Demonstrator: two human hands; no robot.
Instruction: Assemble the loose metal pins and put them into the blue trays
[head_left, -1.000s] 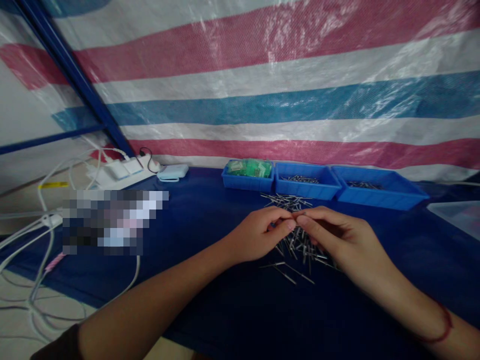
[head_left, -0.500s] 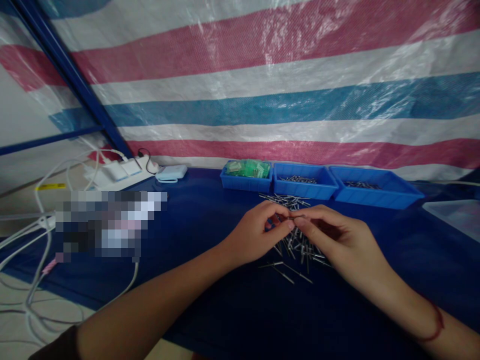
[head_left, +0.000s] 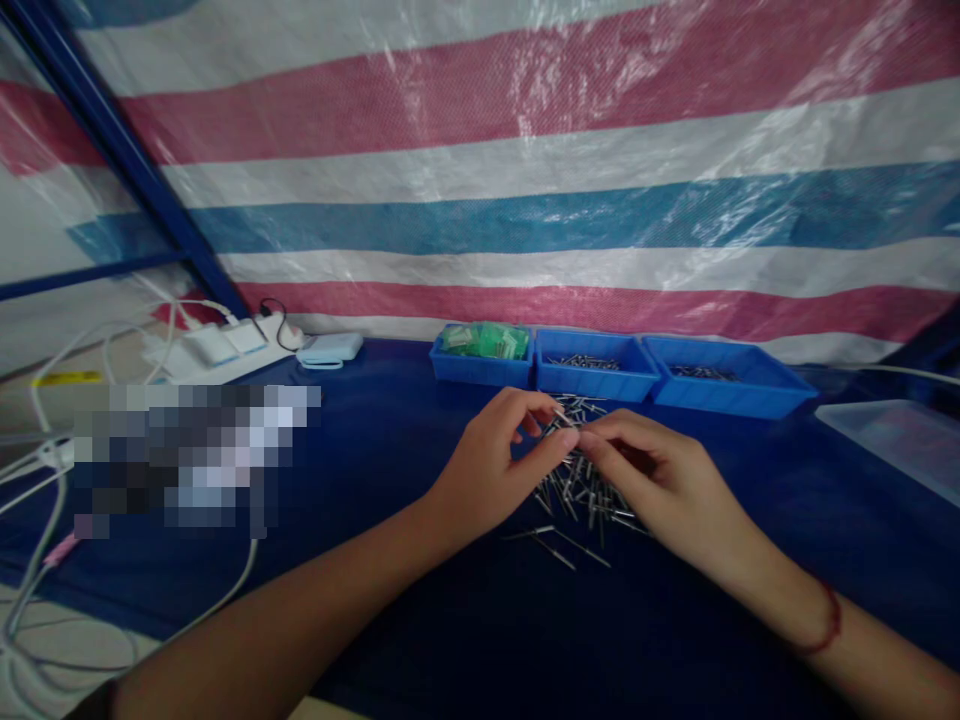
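Observation:
My left hand (head_left: 495, 450) and my right hand (head_left: 671, 480) meet over a pile of silver blind rivets (head_left: 559, 487). A thin silver rivet (head_left: 563, 417) slants between them. My left index finger and thumb are curled about it, and the thumb tip nearly touches the right fingertips. My right thumb and index finger are pinched together at its lower end, which they hide. The other right fingers are folded under. Several loose rivets (head_left: 556, 551) lie on the blue tabletop (head_left: 420, 640) just in front of the pile.
Behind the pile stand a blue bin with green packets (head_left: 486, 342) and two blue bins (head_left: 600, 380) (head_left: 724, 395) of small metal parts. A clear plastic tray (head_left: 885, 440) is at right. A power strip (head_left: 225, 350), cables and a light-blue item (head_left: 330, 349) are at left.
The view has shifted slightly. The rivet between my hands now slants up toward the left index finger, and that finger has lifted away from the right fingertips.

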